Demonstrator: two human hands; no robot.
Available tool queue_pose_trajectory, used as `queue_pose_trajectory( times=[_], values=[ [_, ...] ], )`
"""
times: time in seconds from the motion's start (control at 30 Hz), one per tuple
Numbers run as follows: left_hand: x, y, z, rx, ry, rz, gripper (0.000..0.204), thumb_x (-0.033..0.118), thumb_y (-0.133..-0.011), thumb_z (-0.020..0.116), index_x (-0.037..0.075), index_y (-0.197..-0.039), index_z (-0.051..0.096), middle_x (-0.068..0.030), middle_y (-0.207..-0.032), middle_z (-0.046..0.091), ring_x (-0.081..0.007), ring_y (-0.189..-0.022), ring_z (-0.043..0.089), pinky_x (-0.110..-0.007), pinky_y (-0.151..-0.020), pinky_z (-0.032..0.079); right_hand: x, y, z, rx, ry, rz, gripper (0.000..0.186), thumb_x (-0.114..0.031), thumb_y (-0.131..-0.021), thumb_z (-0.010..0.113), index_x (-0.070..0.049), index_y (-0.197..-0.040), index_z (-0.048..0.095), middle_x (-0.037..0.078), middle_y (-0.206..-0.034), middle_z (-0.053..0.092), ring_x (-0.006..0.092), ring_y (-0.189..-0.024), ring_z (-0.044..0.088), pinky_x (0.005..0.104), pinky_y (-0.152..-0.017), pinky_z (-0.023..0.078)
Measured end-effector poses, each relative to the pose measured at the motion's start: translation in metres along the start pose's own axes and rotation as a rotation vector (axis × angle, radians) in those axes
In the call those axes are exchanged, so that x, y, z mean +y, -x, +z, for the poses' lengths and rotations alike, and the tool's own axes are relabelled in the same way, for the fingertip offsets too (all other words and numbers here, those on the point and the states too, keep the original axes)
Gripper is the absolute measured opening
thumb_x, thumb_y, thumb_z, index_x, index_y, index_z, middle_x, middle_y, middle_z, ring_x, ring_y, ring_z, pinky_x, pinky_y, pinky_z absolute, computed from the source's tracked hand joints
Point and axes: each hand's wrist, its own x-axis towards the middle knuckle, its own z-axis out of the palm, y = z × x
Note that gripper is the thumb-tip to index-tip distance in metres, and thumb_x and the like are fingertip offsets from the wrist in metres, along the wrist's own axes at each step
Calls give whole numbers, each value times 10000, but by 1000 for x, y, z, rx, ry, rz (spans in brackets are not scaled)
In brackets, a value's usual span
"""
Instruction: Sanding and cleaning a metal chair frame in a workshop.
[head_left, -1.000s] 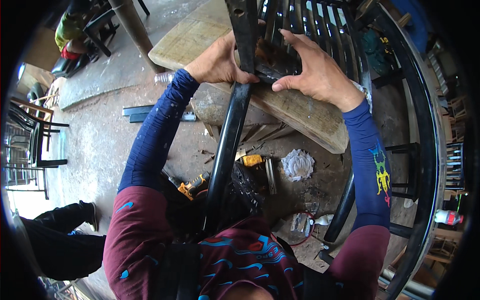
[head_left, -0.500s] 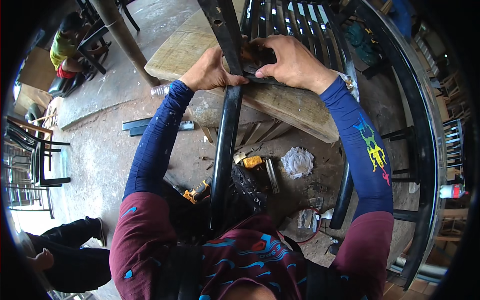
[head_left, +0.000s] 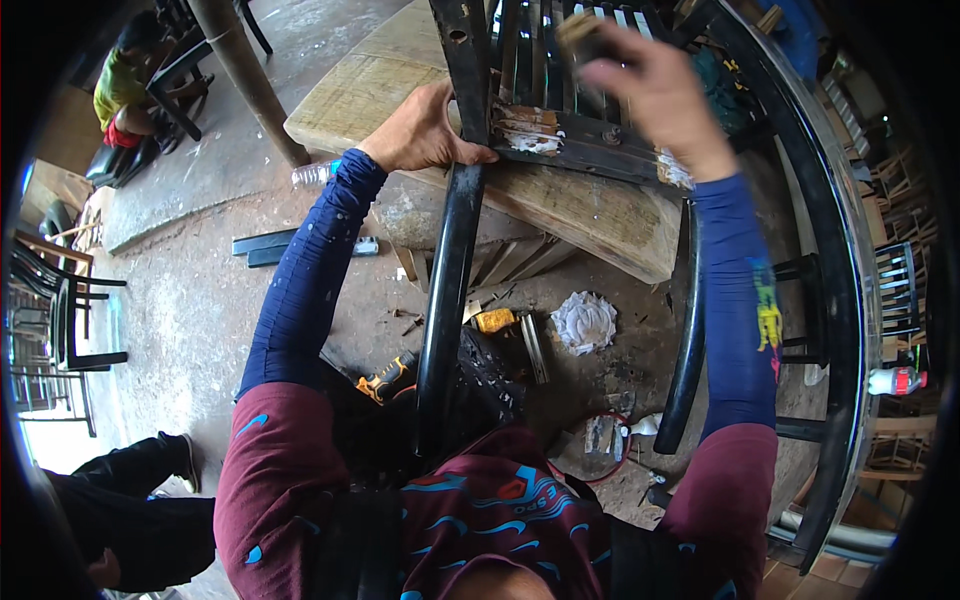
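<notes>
A dark-painted wooden chair [head_left: 590, 150] rests tilted on a thick wooden plank [head_left: 600, 215], its slats pointing away from me. My left hand [head_left: 425, 130] is closed round the black chair leg [head_left: 447, 290] at the corner joint, thumb pressed on the near side. Right of that leg, the frame's inner corner shows a bare patch [head_left: 530, 130] with brown wood and white residue. My right hand [head_left: 665, 95] is raised above the frame, smeared by motion, and holds a small brown block [head_left: 580, 38] whose details are blurred.
On the floor lie a yellow-and-black power tool [head_left: 388, 378], a crumpled white cloth [head_left: 584, 322] and dark wooden strips [head_left: 268, 247]. A post [head_left: 245, 75] stands at left. One person [head_left: 125, 90] sits far left; another's leg [head_left: 130, 470] is near. Chairs stand on both sides.
My right hand has lifted from the corner, up and to the right, with the brown block, uncovering the whitish patch. My left hand keeps its hold on the leg.
</notes>
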Motion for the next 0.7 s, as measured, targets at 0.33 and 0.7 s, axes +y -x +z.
queue_pose_trajectory(
  times=[0.33, 0.7],
  values=[
    [4, 15, 6, 21, 1291, -609, 714, 43, -766, 868, -17, -1363, 481, -108, -1326, 597, -217, -1118, 612, -428, -998, 547, 32, 149, -82, 4, -1138, 345, 637, -306, -1045, 514, 61, -1518, 298, 266, -1521, 419, 401, -1360, 493, 565, -1101, 432],
    [-86, 15, -93, -475, -85, -523, 471, 298, -1034, 569, -39, -1363, 576, -165, -1327, 633, -234, -1233, 609, -406, -1086, 477, 66, 493, -34, 953, -1331, 776, 548, -312, -1077, 381, 30, -1505, 370, 236, -1548, 410, 427, -1390, 447, 596, -1178, 295]
  ],
)
